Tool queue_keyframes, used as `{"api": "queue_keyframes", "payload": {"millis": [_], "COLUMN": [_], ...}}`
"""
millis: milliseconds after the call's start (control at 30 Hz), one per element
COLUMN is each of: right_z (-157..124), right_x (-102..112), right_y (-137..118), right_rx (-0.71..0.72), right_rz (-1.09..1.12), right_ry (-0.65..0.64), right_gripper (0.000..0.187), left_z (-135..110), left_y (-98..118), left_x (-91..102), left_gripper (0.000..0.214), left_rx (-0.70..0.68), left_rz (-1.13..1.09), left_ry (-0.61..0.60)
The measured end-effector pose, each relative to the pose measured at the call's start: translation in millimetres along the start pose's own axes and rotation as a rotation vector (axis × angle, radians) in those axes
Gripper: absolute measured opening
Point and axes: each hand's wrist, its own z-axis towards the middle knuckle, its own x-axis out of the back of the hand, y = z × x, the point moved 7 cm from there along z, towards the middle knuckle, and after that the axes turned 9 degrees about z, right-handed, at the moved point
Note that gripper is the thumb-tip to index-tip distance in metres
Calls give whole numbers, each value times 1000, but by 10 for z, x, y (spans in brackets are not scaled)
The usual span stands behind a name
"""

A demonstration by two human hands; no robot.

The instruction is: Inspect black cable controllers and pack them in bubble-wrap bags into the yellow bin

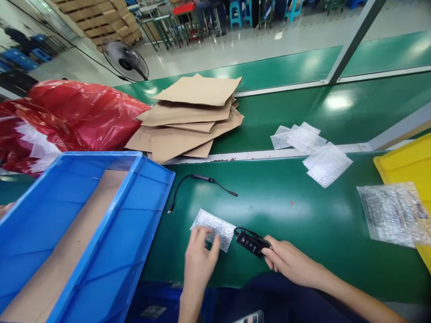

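My right hand (286, 260) grips a small black remote-like controller (251, 243) with buttons on its face and a black cable folded along it. My left hand (201, 253) is over a clear bubble-wrap bag (213, 226) lying flat on the green bench, thumb and fingers apart. Whether its fingertips touch the bag, I cannot tell. The controller's cable end comes close to the bag's right edge. Beyond them, a short black USB cable (202, 177) with a thicker inline part lies curved on the bench.
A blue bin (134, 202) with cardboard inside stands at left. Behind it are a red plastic bag (90, 112) and stacked cardboard sheets (198, 92). Loose bubble-wrap bags (328, 163) lie at right. Filled bubble bags (392, 213) rest against a yellow bin (404, 159).
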Motion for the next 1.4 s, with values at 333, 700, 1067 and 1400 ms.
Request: {"api": "queue_keyframes", "payload": {"millis": [333,700,1067,1400], "right_z": [15,48,114,151], "right_x": [-133,-184,-152,-76], "right_y": [149,30,-105,65], "right_rx": [-85,-144,-10,59], "right_rz": [-121,-484,-267,411], "right_ry": [5,4,109,230], "right_gripper": [26,16,10,29], "left_z": [-68,-119,-263,-192], "left_y": [148,301,753,827], "left_x": [-365,-191,-61,108], "left_gripper": [15,13,12,13], "left_rx": [-36,-2,-280,-285], "left_rz": [-215,-469,-413,-510], "left_ry": [-243,-182,-150,-97]}}
